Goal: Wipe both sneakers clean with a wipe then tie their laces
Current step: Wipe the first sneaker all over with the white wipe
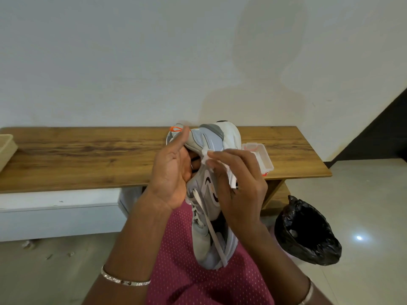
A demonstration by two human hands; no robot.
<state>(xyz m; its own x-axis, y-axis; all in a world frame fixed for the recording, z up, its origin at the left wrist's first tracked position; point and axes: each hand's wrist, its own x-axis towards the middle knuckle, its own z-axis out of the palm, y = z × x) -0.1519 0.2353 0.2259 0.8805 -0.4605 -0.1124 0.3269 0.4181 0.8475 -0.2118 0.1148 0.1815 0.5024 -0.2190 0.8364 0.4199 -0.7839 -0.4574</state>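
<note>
**A:** From the head view, which step are you on?

**B:** Wiping, I'd say. My left hand [171, 172] is curled round the heel end of the sneaker [207, 139], holding it heel up and toe down over my lap. My right hand [240, 186] pinches the wipe [206, 155] between thumb and fingertips and presses it on the grey side panel, just beside the white sole.

**A:** And the laces?

**B:** Not tied. One lace [212, 234] hangs loose down the front to the toe. I see only this one sneaker. The other is out of view, so I judge the task less than half done.

**A:** What does the next move call for?

**B:** Firm strokes along the panel and sole, with the left hand turning the sneaker to bring up unwiped parts. My hold must be steady, since the wipe pushes against it.

**A:** Anything else near?

**B:** A clear plastic box [262, 159] on the wooden bench [88, 155] behind the sneaker, and a black-lined bin [308, 234] on the floor to my right.
</note>
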